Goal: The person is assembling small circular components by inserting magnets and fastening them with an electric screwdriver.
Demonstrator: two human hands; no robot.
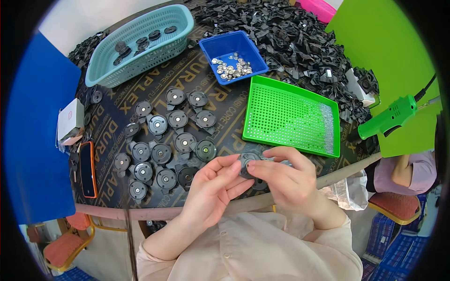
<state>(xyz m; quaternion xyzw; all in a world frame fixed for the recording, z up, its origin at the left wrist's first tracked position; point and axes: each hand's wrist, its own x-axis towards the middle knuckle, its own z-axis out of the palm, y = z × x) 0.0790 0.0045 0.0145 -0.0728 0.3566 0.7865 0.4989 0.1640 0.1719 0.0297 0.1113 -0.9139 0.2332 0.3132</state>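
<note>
Close to the table's near edge, my left hand (210,188) grips a dark grey round plastic part (244,169) between thumb and fingers. My right hand (291,177) has its fingertips closed on the same part, pressing at its face. Whether a smaller piece is pinched there is hidden by the fingers. Another dark part shows partly beneath the right fingers. To the left of my hands, several similar round parts (157,124) with side tabs lie spread on the table, most with a small shiny centre.
Beyond my hands sit a green perforated tray (250,105) with tiny metal pieces, a blue bin (225,46) of small round metal pieces, and a turquoise basket (154,54). Black plastic parts (290,42) heap behind. A green power screwdriver (389,117) hangs right; an orange-edged phone (87,168) lies left.
</note>
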